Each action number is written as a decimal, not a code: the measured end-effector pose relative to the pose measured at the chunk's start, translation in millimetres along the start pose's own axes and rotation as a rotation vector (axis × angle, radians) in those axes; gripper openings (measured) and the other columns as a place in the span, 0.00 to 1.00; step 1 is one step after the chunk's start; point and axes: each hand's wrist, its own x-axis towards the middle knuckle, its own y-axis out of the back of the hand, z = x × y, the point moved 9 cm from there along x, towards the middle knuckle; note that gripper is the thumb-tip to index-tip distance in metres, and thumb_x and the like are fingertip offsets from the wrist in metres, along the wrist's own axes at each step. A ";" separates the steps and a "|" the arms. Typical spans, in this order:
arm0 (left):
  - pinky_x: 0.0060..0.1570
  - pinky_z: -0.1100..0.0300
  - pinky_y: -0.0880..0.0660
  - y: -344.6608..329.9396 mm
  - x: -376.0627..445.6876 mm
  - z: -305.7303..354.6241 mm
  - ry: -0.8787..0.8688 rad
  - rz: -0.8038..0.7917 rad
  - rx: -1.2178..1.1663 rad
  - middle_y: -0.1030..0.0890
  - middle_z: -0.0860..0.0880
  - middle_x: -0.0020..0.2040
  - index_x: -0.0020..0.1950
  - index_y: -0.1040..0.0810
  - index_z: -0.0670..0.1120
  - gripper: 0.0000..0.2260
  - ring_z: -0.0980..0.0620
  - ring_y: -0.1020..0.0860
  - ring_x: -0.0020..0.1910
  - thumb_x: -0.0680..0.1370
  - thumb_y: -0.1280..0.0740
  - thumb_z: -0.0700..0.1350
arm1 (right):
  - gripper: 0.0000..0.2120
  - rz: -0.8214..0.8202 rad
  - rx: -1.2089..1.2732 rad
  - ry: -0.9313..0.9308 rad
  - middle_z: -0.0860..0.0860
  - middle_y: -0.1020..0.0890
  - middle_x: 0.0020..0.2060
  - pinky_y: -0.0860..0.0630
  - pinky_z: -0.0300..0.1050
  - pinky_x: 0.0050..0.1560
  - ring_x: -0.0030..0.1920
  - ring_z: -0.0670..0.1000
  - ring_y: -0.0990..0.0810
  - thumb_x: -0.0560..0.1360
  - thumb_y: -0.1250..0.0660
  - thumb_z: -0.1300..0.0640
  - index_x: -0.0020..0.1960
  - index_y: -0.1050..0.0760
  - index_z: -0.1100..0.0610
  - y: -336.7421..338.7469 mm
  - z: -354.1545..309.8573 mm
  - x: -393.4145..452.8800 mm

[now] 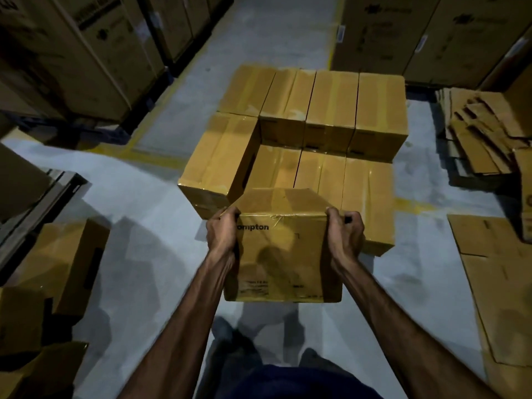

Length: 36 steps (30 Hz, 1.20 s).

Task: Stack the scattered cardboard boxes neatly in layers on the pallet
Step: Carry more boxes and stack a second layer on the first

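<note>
Carried box (283, 249) held at chest front, left hand (223, 236) and right hand (345, 234) curled round its top corners. Stack (322, 116) lies straight ahead; open slot (316, 171) in upper layer dead ahead, long axis running away. Pallet probably hidden beneath.

Both bare forearms reached forward, roughly parallel. The left hand (223, 230) and right hand (344, 233) were raised level, fingers curled over opposite upper edges of a taped brown cardboard box (283, 254) held between them.
</note>
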 end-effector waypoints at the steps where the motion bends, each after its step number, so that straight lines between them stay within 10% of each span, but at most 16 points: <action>1: 0.55 0.45 0.20 -5.4 17.3 7.2 -0.002 0.001 0.012 0.14 0.47 0.48 0.50 0.15 0.48 0.11 0.45 0.17 0.50 0.76 0.30 0.52 | 0.17 0.010 0.000 -0.009 0.53 0.20 0.48 0.34 0.43 0.36 0.43 0.51 0.25 0.77 0.29 0.44 0.55 0.24 0.56 -12.7 -2.7 10.2; 8: 0.42 0.55 0.26 -47.4 145.7 61.6 0.016 -0.110 0.031 0.17 0.48 0.42 0.47 0.16 0.45 0.08 0.48 0.21 0.42 0.78 0.32 0.47 | 0.16 0.109 -0.019 -0.065 0.50 0.24 0.39 0.34 0.44 0.35 0.37 0.51 0.26 0.78 0.30 0.45 0.55 0.25 0.57 -102.7 -27.5 73.1; 17: 0.43 0.56 0.22 -91.7 282.3 98.4 0.060 -0.229 -0.034 0.13 0.47 0.50 0.58 0.12 0.47 0.14 0.44 0.17 0.49 0.74 0.31 0.40 | 0.12 0.120 -0.055 -0.122 0.50 0.19 0.55 0.33 0.45 0.51 0.54 0.53 0.24 0.78 0.29 0.52 0.60 0.23 0.53 -187.3 -49.3 147.5; 22: 0.58 0.41 0.18 -105.6 337.2 42.2 0.215 -0.230 -0.258 0.15 0.42 0.63 0.68 0.17 0.46 0.29 0.35 0.17 0.60 0.68 0.32 0.33 | 0.18 -0.019 -0.016 -0.168 0.48 0.19 0.65 0.24 0.53 0.67 0.64 0.51 0.22 0.76 0.28 0.60 0.65 0.22 0.48 -229.8 -4.8 192.1; 32: 0.50 0.50 0.20 -108.7 379.4 -78.8 0.354 0.009 -0.161 0.15 0.44 0.62 0.61 0.14 0.52 0.27 0.37 0.19 0.61 0.75 0.41 0.28 | 0.33 -0.292 0.003 -0.371 0.50 0.21 0.70 0.21 0.58 0.67 0.65 0.50 0.21 0.74 0.39 0.80 0.72 0.30 0.52 -271.7 125.6 225.2; 36: 0.44 0.53 0.23 -108.0 382.3 -99.3 0.357 0.034 -0.079 0.17 0.39 0.60 0.69 0.19 0.44 0.29 0.41 0.21 0.50 0.72 0.41 0.26 | 0.30 -0.311 0.067 -0.525 0.49 0.21 0.69 0.22 0.61 0.68 0.66 0.52 0.21 0.78 0.31 0.71 0.76 0.32 0.52 -282.1 173.3 211.8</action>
